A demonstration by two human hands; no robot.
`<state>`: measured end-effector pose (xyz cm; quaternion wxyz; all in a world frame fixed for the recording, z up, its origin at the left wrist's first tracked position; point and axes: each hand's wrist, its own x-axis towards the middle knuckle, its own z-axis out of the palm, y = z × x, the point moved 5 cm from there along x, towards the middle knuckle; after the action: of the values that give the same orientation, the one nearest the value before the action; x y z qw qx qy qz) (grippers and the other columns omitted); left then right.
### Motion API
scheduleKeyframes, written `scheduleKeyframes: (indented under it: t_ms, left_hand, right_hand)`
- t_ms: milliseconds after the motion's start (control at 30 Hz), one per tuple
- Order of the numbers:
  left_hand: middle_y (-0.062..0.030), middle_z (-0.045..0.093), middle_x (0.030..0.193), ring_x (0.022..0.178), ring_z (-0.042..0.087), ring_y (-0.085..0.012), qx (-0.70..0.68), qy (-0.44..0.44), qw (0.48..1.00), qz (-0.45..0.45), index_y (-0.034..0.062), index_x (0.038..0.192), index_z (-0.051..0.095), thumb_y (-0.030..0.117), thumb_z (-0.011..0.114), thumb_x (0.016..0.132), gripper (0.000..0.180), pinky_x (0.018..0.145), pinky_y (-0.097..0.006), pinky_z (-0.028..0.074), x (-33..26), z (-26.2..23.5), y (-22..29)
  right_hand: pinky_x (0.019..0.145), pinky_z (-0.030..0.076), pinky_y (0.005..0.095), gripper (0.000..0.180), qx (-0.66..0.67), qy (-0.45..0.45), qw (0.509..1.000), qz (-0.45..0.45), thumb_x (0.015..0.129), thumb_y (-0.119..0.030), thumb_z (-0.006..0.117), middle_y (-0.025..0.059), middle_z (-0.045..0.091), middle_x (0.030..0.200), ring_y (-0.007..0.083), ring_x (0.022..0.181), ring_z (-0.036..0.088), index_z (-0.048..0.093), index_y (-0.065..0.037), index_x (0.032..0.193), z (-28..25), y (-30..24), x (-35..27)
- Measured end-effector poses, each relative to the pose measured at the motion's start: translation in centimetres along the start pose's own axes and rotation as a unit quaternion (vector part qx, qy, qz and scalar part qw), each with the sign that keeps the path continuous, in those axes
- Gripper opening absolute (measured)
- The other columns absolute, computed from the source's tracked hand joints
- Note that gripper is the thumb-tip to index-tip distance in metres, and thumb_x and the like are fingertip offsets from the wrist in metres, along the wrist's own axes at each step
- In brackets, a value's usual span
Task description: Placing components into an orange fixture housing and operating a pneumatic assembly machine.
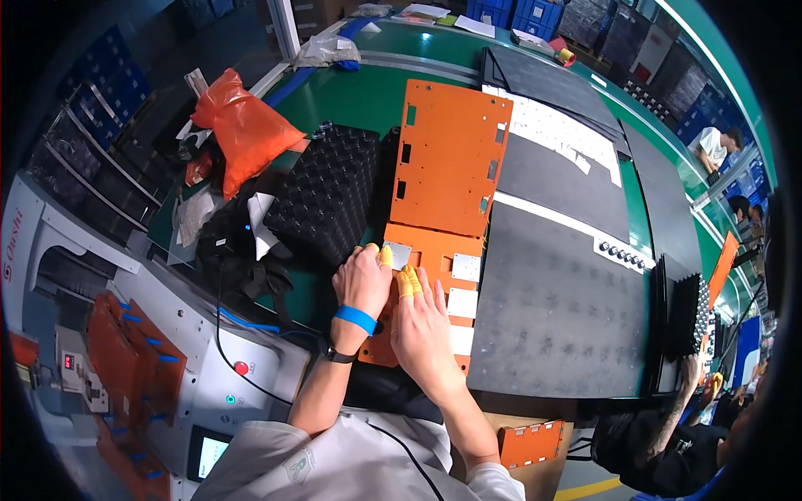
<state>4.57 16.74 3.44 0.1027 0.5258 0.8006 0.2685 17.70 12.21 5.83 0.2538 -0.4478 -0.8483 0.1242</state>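
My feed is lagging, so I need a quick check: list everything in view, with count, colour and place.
Small orange plate: one, orange, under both hands, carrying pale square pads.
Large orange plate: one, orange, just beyond the small one.
Black dimpled tray: one, black, left of the orange plates.
Black mat: one, dark grey, right of the small plate.
Orange bag: one, orange, far left on the green table.
White machine: one, white, lower left.
Co-worker's arm: one, lower right.
Left hand: yellow fingertip covers, blue wristband, on the small plate.
Right hand: yellow fingertip covers, flat on the small plate.
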Motion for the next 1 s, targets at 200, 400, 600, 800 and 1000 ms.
scheduleKeyframes:
  t_ms: [200,400,600,800,1000]
  left_hand:
    - [-0.0214,0.072,0.105,0.099,0.068,-0.0436,-0.01,-0.008,1.0,-0.007,0.0026,0.097,0.067,0.023,0.059,0.095,0.022,0.084,-0.055,0.054,-0.1,-0.1,-0.2]
    - [-0.021,0.072,0.105,0.1,0.068,-0.0428,-0.017,-0.022,0.999,-0.017,0.0027,0.098,0.067,0.025,0.059,0.096,0.024,0.086,-0.055,0.053,0.0,-0.1,-0.1]
    - [-0.0204,0.072,0.108,0.101,0.068,-0.0426,-0.015,-0.04,0.999,-0.022,0.0029,0.101,0.066,0.026,0.06,0.096,0.024,0.086,-0.055,0.053,0.2,0.0,-0.3]
    - [-0.0202,0.071,0.111,0.101,0.068,-0.042,-0.011,-0.031,0.999,-0.012,0.0035,0.104,0.065,0.022,0.063,0.094,0.022,0.085,-0.055,0.053,0.1,0.0,-0.1]
    - [-0.0225,0.068,0.117,0.097,0.069,-0.043,0.016,-0.016,1.0,0.006,0.0048,0.112,0.065,0.02,0.063,0.093,0.024,0.085,-0.056,0.053,-0.2,0.4,0.3]
  right_hand:
    - [0.123,0.024,0.0556,0.055,-0.026,-0.012,1.0,-0.001,0.093,-0.005,0.055,0.0291,0.049,0.148,0.0436,0.15,0.033,0.045,0.01,0.144,0.5,-0.2,-0.5]
    - [0.121,0.025,0.0593,0.056,-0.014,-0.026,1.0,-0.003,0.094,-0.006,0.053,0.0278,0.048,0.15,0.0449,0.149,0.034,0.044,0.009,0.147,1.2,0.3,-0.3]
    - [0.123,0.024,0.0563,0.056,-0.028,-0.041,0.999,0.002,0.097,-0.012,0.056,0.0234,0.048,0.152,0.0423,0.15,0.033,0.044,0.005,0.149,1.1,0.7,-0.4]
    - [0.123,0.023,0.0561,0.056,-0.032,-0.049,0.998,0.007,0.096,-0.012,0.057,0.0248,0.048,0.151,0.0427,0.15,0.032,0.044,0.006,0.148,1.0,0.3,-0.5]
    - [0.124,0.023,0.0561,0.058,-0.016,-0.055,0.998,0.023,0.093,-0.01,0.059,0.0265,0.049,0.148,0.0429,0.15,0.032,0.044,0.009,0.147,0.7,0.1,-0.6]
